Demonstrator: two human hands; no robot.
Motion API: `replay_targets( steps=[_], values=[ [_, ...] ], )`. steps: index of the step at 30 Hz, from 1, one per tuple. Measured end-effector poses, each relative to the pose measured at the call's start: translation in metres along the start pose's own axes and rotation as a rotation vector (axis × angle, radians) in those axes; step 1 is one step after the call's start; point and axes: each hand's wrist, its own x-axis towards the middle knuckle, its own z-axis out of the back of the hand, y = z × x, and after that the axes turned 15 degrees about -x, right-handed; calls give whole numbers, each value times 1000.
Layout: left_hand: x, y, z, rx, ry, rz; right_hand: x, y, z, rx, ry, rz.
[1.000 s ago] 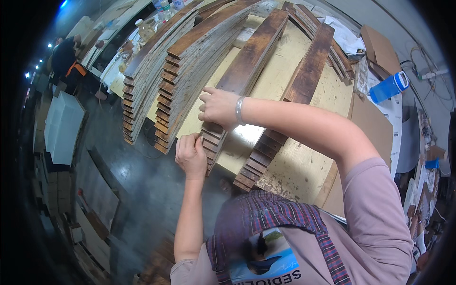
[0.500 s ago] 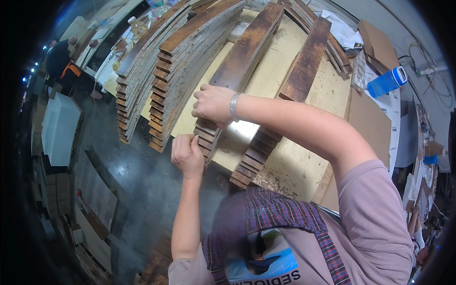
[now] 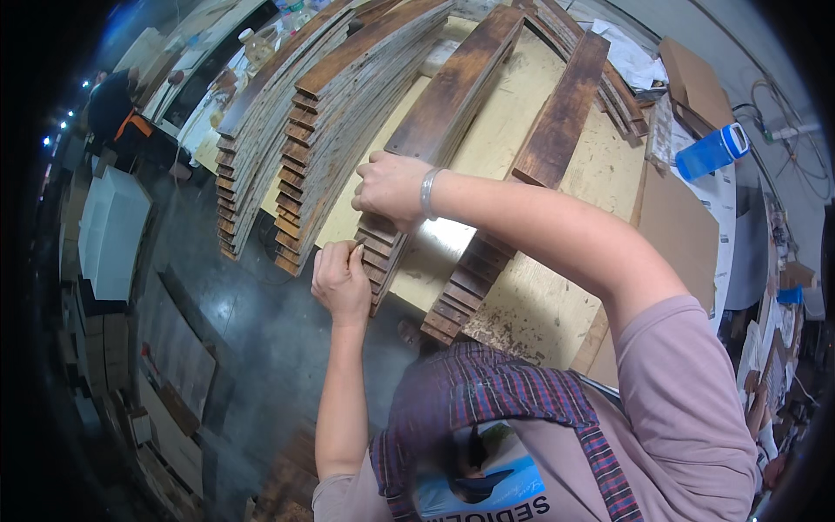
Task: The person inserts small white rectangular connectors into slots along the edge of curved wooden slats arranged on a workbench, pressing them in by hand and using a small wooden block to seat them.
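Observation:
A stack of long brown wooden boards with stepped ends lies in the middle of the table. My right hand reaches across its near end, fingers curled down at the left edge. Just below it, my left hand is closed beside the stepped board ends, thumb against the fingers. Whatever either hand grips is hidden by the fingers. To the right lies another stepped stack, its top board dark brown. Two taller stacks with staggered ends, the nearer one and the farther one, stand to the left.
Under the stacks is a pale yellow tabletop, scuffed near its front edge. A blue bottle and a cardboard sheet lie at the right. Another person is at the far left, beyond a white foam-like box near the floor.
My left hand has shifted very slightly up and left against the stepped ends. My right hand stays over the stack, and the boards lie as before.

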Motion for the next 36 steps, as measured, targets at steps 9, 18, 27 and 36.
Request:
replay_targets(
  steps=[9,18,27,36],
  values=[
    [7,9,8,53,-19,4,3,-2,-5,-22,-26,-1],
    [-1,4,5,-14,-46,5,4,0,-12,-24,-33,-27],
    [-18,3,3,-20,-73,39,2,-2,-10,-8,-58,-1],
    [-25,4,5,46,-17,23,1,0,-8,-8,-53,-3]
  ],
)
